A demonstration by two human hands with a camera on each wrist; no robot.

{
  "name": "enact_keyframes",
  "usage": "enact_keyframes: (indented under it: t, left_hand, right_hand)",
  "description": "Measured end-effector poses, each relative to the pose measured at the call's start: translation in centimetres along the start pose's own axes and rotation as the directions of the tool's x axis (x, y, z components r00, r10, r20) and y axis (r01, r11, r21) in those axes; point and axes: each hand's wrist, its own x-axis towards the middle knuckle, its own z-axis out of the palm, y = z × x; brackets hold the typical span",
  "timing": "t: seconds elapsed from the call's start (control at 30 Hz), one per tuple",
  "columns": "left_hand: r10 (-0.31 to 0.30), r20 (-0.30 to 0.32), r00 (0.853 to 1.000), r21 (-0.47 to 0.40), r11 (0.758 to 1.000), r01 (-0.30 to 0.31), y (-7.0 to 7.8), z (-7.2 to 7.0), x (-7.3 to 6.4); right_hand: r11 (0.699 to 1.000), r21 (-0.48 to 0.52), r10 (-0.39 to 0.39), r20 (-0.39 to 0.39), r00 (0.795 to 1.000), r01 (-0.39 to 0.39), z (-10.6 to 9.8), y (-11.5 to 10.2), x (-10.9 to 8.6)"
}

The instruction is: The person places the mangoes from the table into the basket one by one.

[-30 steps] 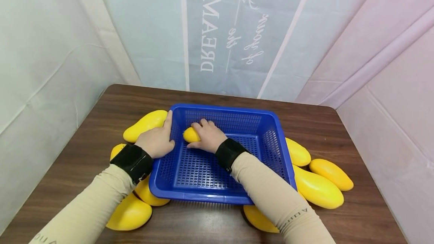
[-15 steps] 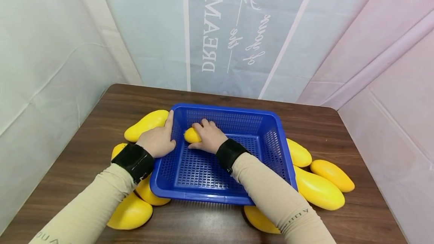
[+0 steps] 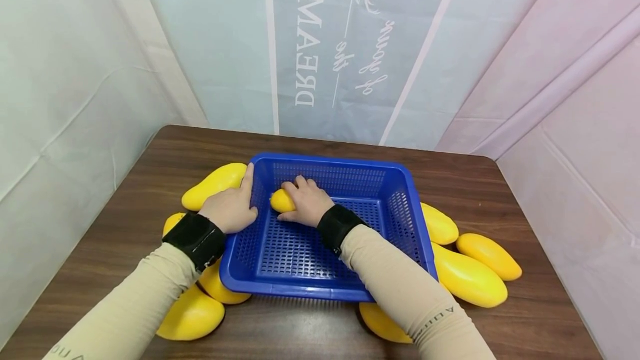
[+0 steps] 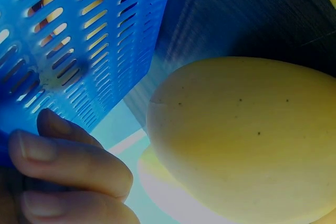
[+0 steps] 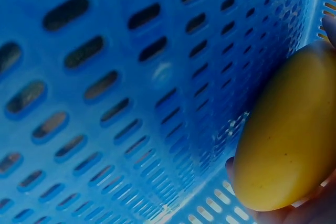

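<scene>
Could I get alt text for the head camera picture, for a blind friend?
A person's right hand grips a yellow fruit inside a blue basket, the left hand holding its left side; more yellow fruits lie around it on a brown table.

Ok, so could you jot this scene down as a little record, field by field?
Left hand: grips the left rim, index finger lying along it
Right hand: holds a fruit inside the basket
Basket: blue, full of small slots, upright on the table
Held fruit: yellow, near the left wall
Left fruit: several, yellow, some partly hidden by the arm
Right fruit: several, yellow, beside the basket
Table: brown, wood-look
</scene>
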Motion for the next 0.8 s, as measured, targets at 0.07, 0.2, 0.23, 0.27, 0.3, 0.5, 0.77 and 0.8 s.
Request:
enact_keyframes:
  t: [0.07, 0.2, 0.23, 0.27, 0.3, 0.5, 0.77, 0.8]
  left_hand:
    - [-0.001, 0.003, 1.000, 0.000, 1.000, 0.001, 0.0, 0.0, 0.0]
    - [-0.001, 0.010, 1.000, -0.001, 1.000, 0.001, 0.0, 0.1, 0.2]
    - [-0.001, 0.011, 1.000, -0.001, 1.000, 0.001, 0.0, 0.0, 0.1]
    - [0.000, 0.011, 1.000, -0.001, 1.000, 0.000, 0.0, 0.0, 0.2]
    - [0.002, 0.011, 1.000, 0.000, 1.000, -0.002, 0.0, 0.0, 0.2]
    - [-0.001, 0.013, 1.000, 0.005, 1.000, 0.001, 0.0, 0.1, 0.3]
    - [-0.006, 0.029, 1.000, -0.010, 1.000, 0.007, 0.0, 0.0, 0.2]
    - [-0.009, 0.029, 1.000, -0.013, 1.000, 0.010, 0.0, -0.1, 0.2]
  right_hand:
    - [1.000, -0.001, 0.000, 0.004, 1.000, 0.000, 0.0, 0.0, 0.0]
    - [1.000, -0.001, -0.002, 0.003, 1.000, 0.002, -0.1, 0.0, -0.1]
    - [1.000, 0.000, -0.003, -0.003, 1.000, 0.003, -0.1, 0.0, -0.2]
    - [1.000, -0.001, -0.004, -0.003, 1.000, 0.004, -0.2, 0.0, -0.2]
    - [1.000, 0.003, -0.004, -0.010, 1.000, 0.004, -0.3, 0.0, -0.2]
    - [1.000, 0.022, -0.005, -0.049, 0.999, 0.006, -0.9, 0.0, -0.3]
    - [0.998, 0.056, 0.011, -0.035, 0.999, -0.009, -2.2, 0.3, -0.5]
    - [0.998, 0.064, 0.014, -0.030, 0.999, -0.012, -2.4, 0.4, -0.6]
